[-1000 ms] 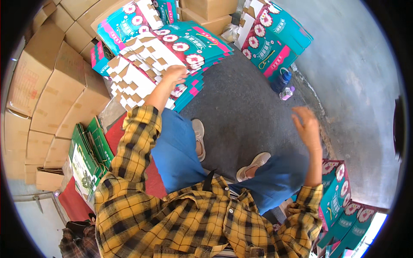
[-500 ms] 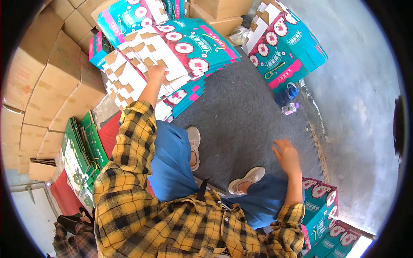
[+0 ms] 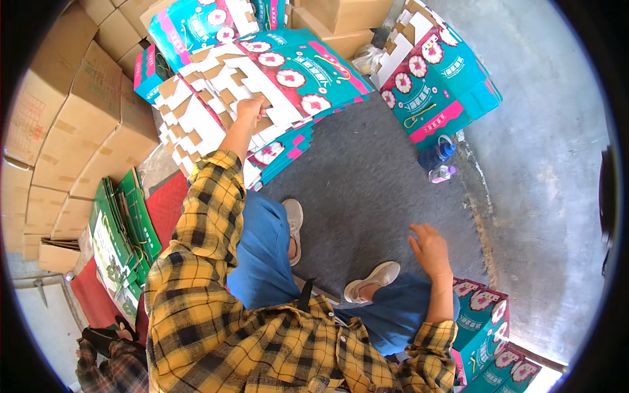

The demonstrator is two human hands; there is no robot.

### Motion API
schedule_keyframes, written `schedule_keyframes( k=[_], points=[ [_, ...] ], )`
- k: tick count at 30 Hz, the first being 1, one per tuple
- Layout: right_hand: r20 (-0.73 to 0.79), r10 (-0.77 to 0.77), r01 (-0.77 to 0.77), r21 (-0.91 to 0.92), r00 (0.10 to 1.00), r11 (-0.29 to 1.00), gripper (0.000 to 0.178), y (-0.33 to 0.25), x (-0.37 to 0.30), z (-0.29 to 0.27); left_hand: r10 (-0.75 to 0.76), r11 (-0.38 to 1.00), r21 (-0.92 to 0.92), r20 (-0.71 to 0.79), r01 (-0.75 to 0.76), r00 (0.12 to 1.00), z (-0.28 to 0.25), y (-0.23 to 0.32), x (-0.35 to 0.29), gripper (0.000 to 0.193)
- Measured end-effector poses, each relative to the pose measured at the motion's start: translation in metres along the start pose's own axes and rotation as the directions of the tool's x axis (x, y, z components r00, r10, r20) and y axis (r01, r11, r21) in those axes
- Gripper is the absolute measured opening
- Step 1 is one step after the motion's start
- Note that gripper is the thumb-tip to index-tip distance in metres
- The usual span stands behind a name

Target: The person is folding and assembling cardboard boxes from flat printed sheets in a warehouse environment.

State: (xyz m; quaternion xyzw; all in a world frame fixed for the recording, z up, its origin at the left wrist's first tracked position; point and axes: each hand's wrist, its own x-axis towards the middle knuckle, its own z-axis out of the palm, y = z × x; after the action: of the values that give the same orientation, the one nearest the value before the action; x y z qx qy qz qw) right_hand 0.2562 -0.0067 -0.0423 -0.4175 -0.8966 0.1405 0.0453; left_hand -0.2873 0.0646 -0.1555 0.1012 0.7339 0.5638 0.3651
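Note:
Ahead of me lies a stack of flattened teal-and-pink cartons (image 3: 321, 75) with white inner flaps and brown notched edges. My left hand (image 3: 251, 111) reaches over it, fingers closed on the white flap edge of the top carton (image 3: 278, 98). The fingertips are partly hidden from above. Off to the right, my right hand (image 3: 430, 252) hangs over the floor near my knee, fingers apart and holding nothing. Beyond the held carton, another teal carton (image 3: 196, 29) rests at the back of the pile.
Brown boxes (image 3: 85, 111) are piled along the left. Green folded cartons (image 3: 124, 229) stand beside the red cloth (image 3: 167, 206). Teal cartons (image 3: 439, 78) lean by the right wall, near a blue bottle (image 3: 436, 154) and a small clear bottle (image 3: 441, 173). More cartons (image 3: 481, 321) stand lower right.
My left hand has moved slightly right, and the top carton has shifted right and nearer with it. My right hand has lowered a little toward me.

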Motion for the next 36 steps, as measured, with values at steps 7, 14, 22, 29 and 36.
schedule_keyframes(
  k=[7,14,22,29,36],
  points=[
    [0.002,0.009,-0.009,0.018,1.0,1.0,0.026,0.001,-0.001,0.0,0.107,0.994,-0.063,0.309,-0.092,0.945,0.029,0.029,-0.043,0.016],
    [-0.259,0.017,-0.009,0.033,0.966,0.999,0.048,-0.005,0.002,-0.003,0.312,0.95,-0.133,0.425,-0.282,0.85,0.09,0.043,-0.188,0.017],
    [-0.454,-0.084,0.169,0.15,0.887,0.974,0.049,-0.026,0.022,0.016,0.202,0.977,-0.194,0.675,-0.094,0.71,0.105,0.008,-0.343,0.016],
    [-0.487,0.531,-0.166,0.61,0.694,0.775,0.021,0.027,-0.015,-0.017,0.132,0.991,-0.072,0.728,-0.116,0.672,0.116,0.008,-0.286,0.032],
    [-0.47,0.64,0.121,0.851,0.608,0.51,0.026,0.058,-0.051,-0.048,0.55,0.693,0.114,0.555,-0.712,0.624,0.109,0.02,-0.259,0.032]
  ],
)
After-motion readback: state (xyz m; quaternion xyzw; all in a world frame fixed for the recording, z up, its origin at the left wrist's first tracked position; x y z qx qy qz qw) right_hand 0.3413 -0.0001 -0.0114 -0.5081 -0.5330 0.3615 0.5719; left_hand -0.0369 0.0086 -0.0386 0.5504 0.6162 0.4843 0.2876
